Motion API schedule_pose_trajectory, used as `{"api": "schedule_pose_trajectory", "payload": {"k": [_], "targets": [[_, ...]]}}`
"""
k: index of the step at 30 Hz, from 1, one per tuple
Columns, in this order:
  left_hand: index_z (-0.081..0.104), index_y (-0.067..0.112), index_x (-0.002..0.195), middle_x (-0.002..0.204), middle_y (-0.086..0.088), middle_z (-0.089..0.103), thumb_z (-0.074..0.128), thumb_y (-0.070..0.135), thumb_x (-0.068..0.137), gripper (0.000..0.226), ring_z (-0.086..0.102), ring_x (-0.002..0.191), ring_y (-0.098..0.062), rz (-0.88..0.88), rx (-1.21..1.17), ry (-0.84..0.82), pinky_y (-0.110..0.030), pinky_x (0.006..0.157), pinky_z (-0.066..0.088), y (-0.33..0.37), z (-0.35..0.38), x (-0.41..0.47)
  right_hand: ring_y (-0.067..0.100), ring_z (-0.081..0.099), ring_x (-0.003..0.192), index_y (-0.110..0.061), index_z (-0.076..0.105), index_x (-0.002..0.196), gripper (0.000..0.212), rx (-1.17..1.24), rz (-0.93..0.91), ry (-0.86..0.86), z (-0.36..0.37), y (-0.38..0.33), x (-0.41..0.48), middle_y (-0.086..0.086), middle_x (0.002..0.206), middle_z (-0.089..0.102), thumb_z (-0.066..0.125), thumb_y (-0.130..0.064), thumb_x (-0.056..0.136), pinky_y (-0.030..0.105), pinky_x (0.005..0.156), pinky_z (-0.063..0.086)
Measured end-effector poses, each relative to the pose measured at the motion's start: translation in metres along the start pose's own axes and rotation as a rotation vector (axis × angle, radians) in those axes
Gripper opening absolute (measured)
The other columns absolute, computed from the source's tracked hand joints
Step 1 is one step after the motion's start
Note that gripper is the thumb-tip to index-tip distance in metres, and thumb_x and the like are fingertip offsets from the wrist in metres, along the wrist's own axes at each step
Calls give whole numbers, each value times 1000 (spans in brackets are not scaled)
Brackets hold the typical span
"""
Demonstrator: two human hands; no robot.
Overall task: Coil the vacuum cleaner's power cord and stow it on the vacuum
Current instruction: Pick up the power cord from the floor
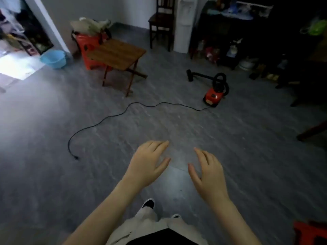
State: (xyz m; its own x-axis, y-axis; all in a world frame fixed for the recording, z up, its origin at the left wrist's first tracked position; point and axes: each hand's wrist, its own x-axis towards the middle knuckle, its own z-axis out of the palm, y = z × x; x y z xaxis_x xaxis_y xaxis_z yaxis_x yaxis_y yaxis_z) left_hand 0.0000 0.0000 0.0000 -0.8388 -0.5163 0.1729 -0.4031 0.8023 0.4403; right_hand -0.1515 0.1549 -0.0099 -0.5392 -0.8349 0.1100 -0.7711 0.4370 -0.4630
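Our left hand point(148, 163) and right hand point(208, 172) hover empty, fingers spread. The power cord point(99, 123) trails loose across the floor point(44, 183) ahead of them, reaching the red vacuum point(213, 96). A red bin point(87, 45) holds pale cloth point(90, 24).

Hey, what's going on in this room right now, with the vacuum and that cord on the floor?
A person stands on the grey floor with the left hand and right hand held out in front, open and holding nothing. The red vacuum cleaner sits across the room. Its black power cord lies uncoiled along the floor, and the plug lies off to the person's left. Coiling has not begun.
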Motion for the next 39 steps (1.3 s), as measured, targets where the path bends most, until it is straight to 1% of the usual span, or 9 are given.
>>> {"api": "schedule_pose_trajectory", "payload": {"k": [5,11,15,18,21,27,33,37,39], "targets": [[57,12,131,124,-4,64,46,43,93,50,59,113,-21,-229,41,74,-35,97,45,-24,-7,-54,20,55,114,-13,51,135,54,13,-151,-107,24,-22,17,3,125,60,41,-45,92,36,93,44],[53,16,135,132,-2,60,44,46,93,52,54,121,-20,-478,62,156,-40,104,43,-51,-16,-121,26,49,128,-16,46,141,57,2,-388,-221,61,-68,35,7,138,55,40,-47,93,44,105,41],[52,16,136,135,-2,58,42,45,94,53,52,125,-21,-606,64,261,-37,107,39,-78,-36,-143,30,43,135,-19,43,144,58,-3,-500,-272,83,-109,51,10,145,49,39,-47,93,49,109,37],[53,16,135,134,-2,59,40,46,94,53,52,124,-20,-679,59,292,-37,106,40,-107,-51,-158,29,40,137,-20,41,145,58,-4,-552,-318,108,-145,64,9,147,47,37,-48,94,48,111,34],[55,15,134,132,-1,60,41,44,94,51,54,122,-19,-724,48,305,-40,103,44,-146,-64,-174,28,39,138,-20,41,144,58,5,-572,-362,139,-184,79,8,147,47,36,-49,94,45,112,32],[54,16,134,131,0,60,41,44,94,51,54,122,-20,-797,59,294,-39,103,44,-252,-109,-189,27,39,137,-21,41,144,58,24,-601,-421,207,-275,127,7,147,47,36,-50,94,45,112,32],[52,16,136,134,0,58,41,44,94,52,50,125,-18,-790,75,281,-37,106,41,-331,-165,-181,27,41,136,-20,44,142,57,25,-614,-413,237,-352,174,8,144,49,36,-50,95,45,111,35],[51,18,137,136,0,57,39,45,94,52,49,127,-17,-821,60,297,-33,107,36,-377,-183,-169,27,43,135,-18,45,142,57,11,-628,-425,254,-385,210,10,143,50,37,-48,94,47,110,37],[52,18,136,135,0,58,39,45,94,52,50,126,-18,-841,55,306,-32,105,37,-397,-186,-160,27,43,134,-17,45,141,57,6,-642,-437,265,-398,233,10,143,50,37,-48,94,48,109,37]]}}
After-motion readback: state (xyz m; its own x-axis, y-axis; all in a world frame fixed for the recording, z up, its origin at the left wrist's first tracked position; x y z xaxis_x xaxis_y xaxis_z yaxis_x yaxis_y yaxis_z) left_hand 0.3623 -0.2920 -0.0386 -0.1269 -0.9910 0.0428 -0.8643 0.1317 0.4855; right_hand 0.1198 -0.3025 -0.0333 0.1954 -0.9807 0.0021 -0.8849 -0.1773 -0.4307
